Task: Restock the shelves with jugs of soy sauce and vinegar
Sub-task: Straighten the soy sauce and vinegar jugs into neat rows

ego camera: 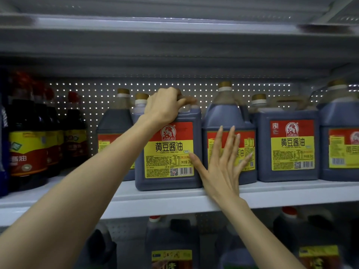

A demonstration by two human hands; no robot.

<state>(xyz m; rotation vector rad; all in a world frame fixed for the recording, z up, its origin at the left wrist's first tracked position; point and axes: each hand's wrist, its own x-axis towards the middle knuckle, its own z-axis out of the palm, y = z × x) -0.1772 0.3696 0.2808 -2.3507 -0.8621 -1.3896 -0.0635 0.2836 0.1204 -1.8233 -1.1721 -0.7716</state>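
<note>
Head view: left hand (163, 107) fingers curled round handle of square translucent-plastic soy sauce jug (169, 152); right hand (223, 164) fingers straight, spread, flat against neighbouring jug (229, 117) to its right.

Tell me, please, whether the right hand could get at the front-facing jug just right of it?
Probably yes: the right hand is open and holds nothing, and that jug stands at the shelf edge with nothing before it.

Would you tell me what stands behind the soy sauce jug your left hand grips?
Behind the gripped jug, leftward, another gold-capped jug shows, plus the perforated back panel above. Anything directly behind its body is covered.
</note>
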